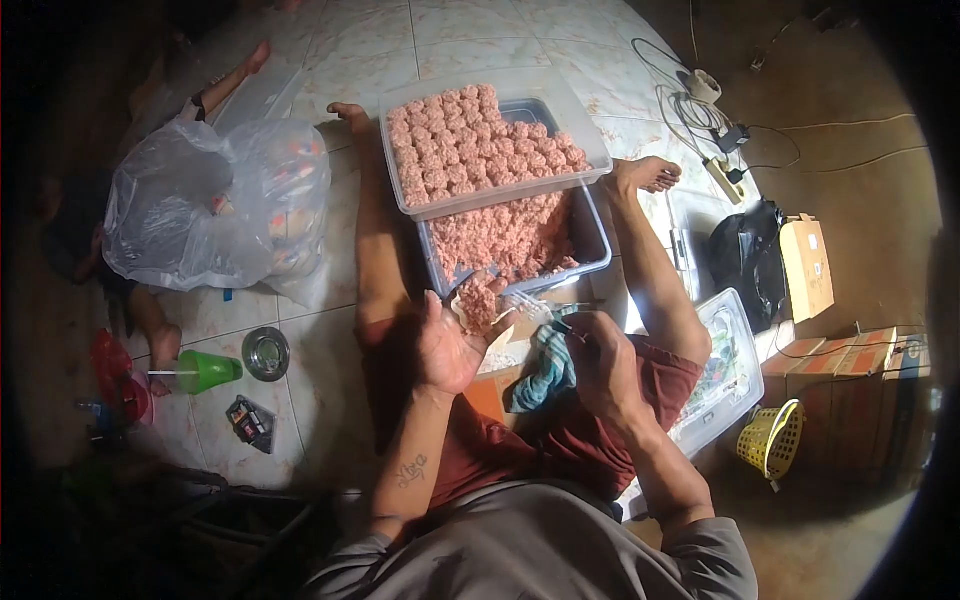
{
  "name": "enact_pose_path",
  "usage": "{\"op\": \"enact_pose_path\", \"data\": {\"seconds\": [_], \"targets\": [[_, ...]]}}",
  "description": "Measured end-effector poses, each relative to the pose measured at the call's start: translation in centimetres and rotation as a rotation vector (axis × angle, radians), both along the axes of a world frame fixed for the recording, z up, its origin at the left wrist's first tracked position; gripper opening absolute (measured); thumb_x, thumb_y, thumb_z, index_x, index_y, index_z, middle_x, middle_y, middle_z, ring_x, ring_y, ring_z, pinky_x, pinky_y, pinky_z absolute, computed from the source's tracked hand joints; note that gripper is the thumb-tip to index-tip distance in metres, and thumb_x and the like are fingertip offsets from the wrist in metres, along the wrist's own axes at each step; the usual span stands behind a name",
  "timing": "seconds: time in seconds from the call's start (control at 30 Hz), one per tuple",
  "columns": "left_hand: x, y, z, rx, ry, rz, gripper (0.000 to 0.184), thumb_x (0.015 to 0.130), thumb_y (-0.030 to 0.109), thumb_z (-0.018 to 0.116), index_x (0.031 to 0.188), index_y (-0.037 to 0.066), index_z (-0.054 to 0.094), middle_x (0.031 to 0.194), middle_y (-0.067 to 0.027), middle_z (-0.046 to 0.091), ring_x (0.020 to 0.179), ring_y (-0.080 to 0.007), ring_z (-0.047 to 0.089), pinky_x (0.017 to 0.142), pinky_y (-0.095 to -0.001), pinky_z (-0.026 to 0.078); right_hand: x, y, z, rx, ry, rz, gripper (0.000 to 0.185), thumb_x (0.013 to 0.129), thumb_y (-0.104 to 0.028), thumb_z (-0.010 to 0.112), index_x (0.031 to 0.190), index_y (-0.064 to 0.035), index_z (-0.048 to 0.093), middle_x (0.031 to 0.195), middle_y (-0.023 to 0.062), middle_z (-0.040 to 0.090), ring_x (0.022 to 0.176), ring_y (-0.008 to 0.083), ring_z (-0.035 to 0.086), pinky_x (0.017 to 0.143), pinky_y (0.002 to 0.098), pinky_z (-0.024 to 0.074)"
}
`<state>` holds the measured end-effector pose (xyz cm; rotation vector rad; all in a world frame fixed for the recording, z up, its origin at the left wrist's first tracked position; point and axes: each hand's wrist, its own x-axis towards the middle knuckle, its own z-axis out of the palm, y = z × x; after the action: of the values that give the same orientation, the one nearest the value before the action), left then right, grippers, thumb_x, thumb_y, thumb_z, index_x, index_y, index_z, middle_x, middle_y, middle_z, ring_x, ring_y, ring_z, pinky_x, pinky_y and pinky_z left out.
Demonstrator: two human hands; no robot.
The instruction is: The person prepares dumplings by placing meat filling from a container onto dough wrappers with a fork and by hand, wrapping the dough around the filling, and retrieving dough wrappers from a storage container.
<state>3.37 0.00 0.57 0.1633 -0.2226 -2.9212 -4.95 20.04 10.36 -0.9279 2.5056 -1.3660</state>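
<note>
Pink mixture (478, 304): lay on left hand (448, 352) — palm upward, unclenched | right hand (606, 366): pinched thin utensil (557, 315) — apart, rightward of mixture

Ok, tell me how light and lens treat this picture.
Head view: black, rounded borders, likely from a wide lens; a blown-out bright patch beside the right shin; deep shadow over the lower left; sheen partly veiling the contents of the plastic bag; the pink clumps read distinctly, but fine detail at the right hand is hard to make out.
</note>
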Motion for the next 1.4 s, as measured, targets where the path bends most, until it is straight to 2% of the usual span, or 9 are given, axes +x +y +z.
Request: {"op": "enact_pose_path", "data": {"seconds": [0.23, 0.33, 0.6, 0.63, 0.67, 0.73, 0.9, 1.03, 1.4], "targets": [[-0.2, 1.8, -0.9, -0.819, -0.281, 0.112, 0.058, 0.107, 0.04, 0.051, 0.152, 0.007, 0.036, 0.148, -0.0142, 0.05, 0.134, -0.0268, 0.051, 0.111, -0.0478, 0.043, 2.2, -1.4, 1.3, -0.053, -0.248, 0.057, 0.013, 0.097, 0.0, 0.062, 0.11, 0.0018, 0.063, 0.088, 0.0102, 0.065, 0.079, 0.0165, 0.063, 0.069, 0.0317, 0.0501], [-0.2, 2.1, -1.4, -0.602, -0.406, 0.229, 0.057, 0.106, 0.04, 0.052, 0.149, 0.004, 0.041, 0.145, -0.0145, 0.053, 0.134, -0.0297, 0.053, 0.113, -0.0533, 0.042, 2.2, -1.1, 4.3, -0.266, -0.399, -0.011, 0.012, 0.102, -0.001, 0.057, 0.113, 0.0023, 0.06, 0.085, 0.0043, 0.061, 0.08, 0.0095, 0.062, 0.069, 0.0281, 0.0517], [0.3, 0.8, 1.4, -0.272, -0.034, 0.052, 0.074, 0.105, 0.053, 0.046, 0.151, -0.004, 0.039, 0.153, -0.0235, 0.047, 0.14, -0.0363, 0.048, 0.118, -0.0519, 0.037, 0.1, 0.4, -3.7, 0.003, -0.017, 0.098, 0.021, 0.09, 0.005, 0.061, 0.111, 0.0006, 0.061, 0.098, 0.0214, 0.064, 0.086, 0.0392, 0.066, 0.075, 0.0424, 0.0529], [0.0, 0.6, 0.4, -0.238, -0.064, 0.039, 0.076, 0.104, 0.057, 0.044, 0.15, -0.005, 0.041, 0.153, -0.0227, 0.047, 0.14, -0.0373, 0.047, 0.118, -0.0508, 0.036, 0.3, 0.1, -2.7, -0.025, -0.003, 0.061, 0.018, 0.09, 0.008, 0.062, 0.106, 0.001, 0.062, 0.093, 0.0155, 0.066, 0.083, 0.0259, 0.067, 0.072, 0.0344, 0.0519], [0.1, 0.6, 0.1, -0.239, -0.073, 0.04, 0.076, 0.104, 0.057, 0.044, 0.15, -0.005, 0.041, 0.153, -0.0227, 0.047, 0.14, -0.0373, 0.047, 0.118, -0.0508, 0.036, 0.5, 0.0, -1.9, -0.026, -0.012, 0.063, 0.018, 0.09, 0.008, 0.062, 0.106, 0.001, 0.062, 0.093, 0.0155, 0.066, 0.083, 0.0259, 0.067, 0.072, 0.0344, 0.0519], [-0.5, 1.1, 0.0, 0.103, -0.018, 0.005, 0.08, 0.103, 0.061, 0.042, 0.147, -0.005, 0.046, 0.153, -0.021, 0.047, 0.139, -0.0392, 0.047, 0.117, -0.0508, 0.037, 0.5, -0.3, -1.1, -0.052, -0.038, 0.036, 0.022, 0.089, 0.006, 0.06, 0.11, 0.0006, 0.061, 0.098, 0.0208, 0.064, 0.089, 0.0418, 0.065, 0.077, 0.0457, 0.0523], [-1.8, 4.0, -1.0, -0.05, -0.072, 0.168, 0.078, 0.102, 0.064, 0.041, 0.14, -0.003, 0.054, 0.145, -0.0192, 0.055, 0.128, -0.0326, 0.055, 0.114, -0.0527, 0.04, 3.4, -0.1, -4.4, 0.089, -0.049, 0.142, 0.018, 0.09, 0.004, 0.052, 0.107, 0.0058, 0.058, 0.093, 0.0324, 0.059, 0.087, 0.052, 0.059, 0.075, 0.0552, 0.0473], [-1.7, 4.1, -2.2, -0.135, -0.151, 0.197, 0.072, 0.102, 0.061, 0.042, 0.133, -0.003, 0.057, 0.132, -0.0194, 0.063, 0.118, -0.0312, 0.062, 0.103, -0.0499, 0.049, 2.9, -1.0, -0.2, 0.075, -0.169, -0.019, 0.015, 0.091, 0.003, 0.052, 0.105, 0.006, 0.058, 0.093, 0.0338, 0.059, 0.088, 0.054, 0.059, 0.075, 0.0558, 0.0471], [-1.3, 3.0, -3.7, -0.033, -0.389, 0.141, 0.071, 0.101, 0.061, 0.045, 0.124, -0.005, 0.058, 0.122, -0.0208, 0.066, 0.106, -0.0337, 0.064, 0.098, -0.0548, 0.052, 2.2, 0.7, -2.6, 0.112, -0.17, 0.254, 0.014, 0.092, 0.001, 0.059, 0.104, 0.0026, 0.067, 0.094, 0.0241, 0.066, 0.09, 0.0429, 0.065, 0.076, 0.0478, 0.0512]]}}
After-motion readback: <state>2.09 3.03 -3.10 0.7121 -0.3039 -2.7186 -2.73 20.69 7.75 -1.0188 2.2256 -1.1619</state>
